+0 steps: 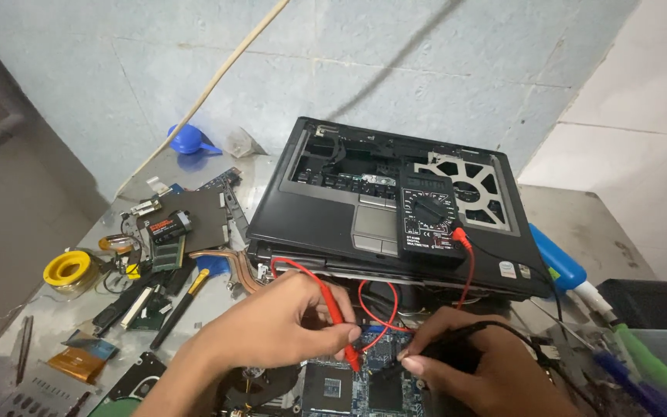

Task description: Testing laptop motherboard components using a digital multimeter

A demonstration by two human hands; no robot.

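Here, left hand (287, 324) grip pinching red probe (337, 309), right hand (465, 363) grip holding black probe (457, 333), both on blue circuit board (372, 378)

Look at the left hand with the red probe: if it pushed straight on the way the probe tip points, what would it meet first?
The left hand aims the red probe down at the blue circuit board. The tip seems at or just above it, so the board comes first; depth is unclear.

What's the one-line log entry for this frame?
left hand: red probe | right hand: black probe | both tips: circuit board | multimeter: on laptop chassis
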